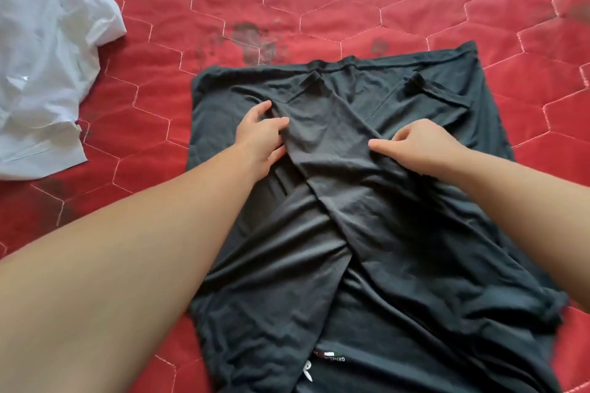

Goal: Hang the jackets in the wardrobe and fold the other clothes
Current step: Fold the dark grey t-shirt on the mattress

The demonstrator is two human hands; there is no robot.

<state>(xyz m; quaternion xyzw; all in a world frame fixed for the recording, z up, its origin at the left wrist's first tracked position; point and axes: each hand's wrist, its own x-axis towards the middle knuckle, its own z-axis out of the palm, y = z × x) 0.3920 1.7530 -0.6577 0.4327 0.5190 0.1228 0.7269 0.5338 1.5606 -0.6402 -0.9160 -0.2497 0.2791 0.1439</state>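
A black T-shirt (367, 217) lies spread on the red quilted mattress (287, 3), its two sides folded inward and crossing over the middle. A small label and white print show near the bottom edge. My left hand (263, 137) rests on the left part of the shirt, its fingers and thumb pinching the edge of the overlapping flap. My right hand (418, 148) lies on the right part, fingers curled into the fabric and thumb pointing left along a fold.
A crumpled white garment (44, 57) lies on the mattress at the upper left, apart from the black shirt. Dark stains mark the red cover beyond the shirt. Bare mattress shows to the right and far side.
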